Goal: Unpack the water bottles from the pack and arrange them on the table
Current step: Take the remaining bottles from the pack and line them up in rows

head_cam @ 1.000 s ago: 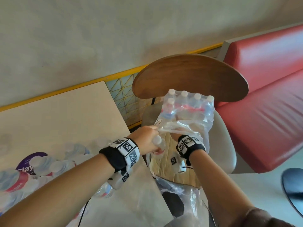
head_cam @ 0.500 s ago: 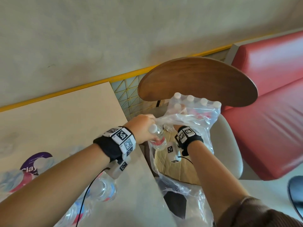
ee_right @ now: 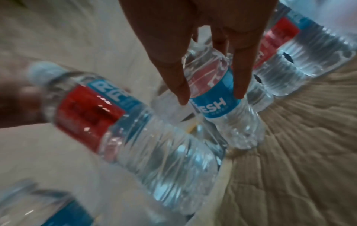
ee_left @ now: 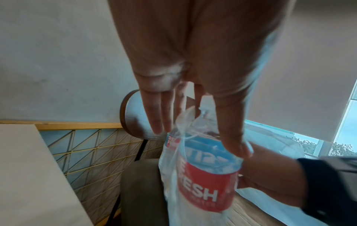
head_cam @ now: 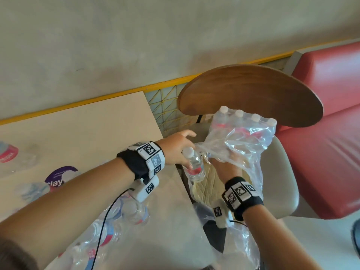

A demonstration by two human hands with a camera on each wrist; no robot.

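My left hand (head_cam: 175,151) pinches a clear water bottle (head_cam: 194,168) with a red and blue label just below its white cap, holding it upright between the table edge and the pack. In the left wrist view the thumb lies on this bottle (ee_left: 208,175). The torn shrink-wrapped pack (head_cam: 243,129) sits on a chair seat with several bottles inside. My right hand (head_cam: 224,166) is under the loose plastic wrap. In the right wrist view its thumb and fingers straddle a standing bottle (ee_right: 212,94) in the pack.
The beige table (head_cam: 87,133) lies at the left, with several unpacked bottles (head_cam: 109,230) lying near its front edge. The chair's wooden backrest (head_cam: 253,94) rises behind the pack. A red bench (head_cam: 331,152) runs along the right. Cardboard (head_cam: 210,184) lines the pack's base.
My left hand has drawn the bottle up and out of the wrap's opening, towards the table edge. My right hand has stayed under the wrap among the bottles.
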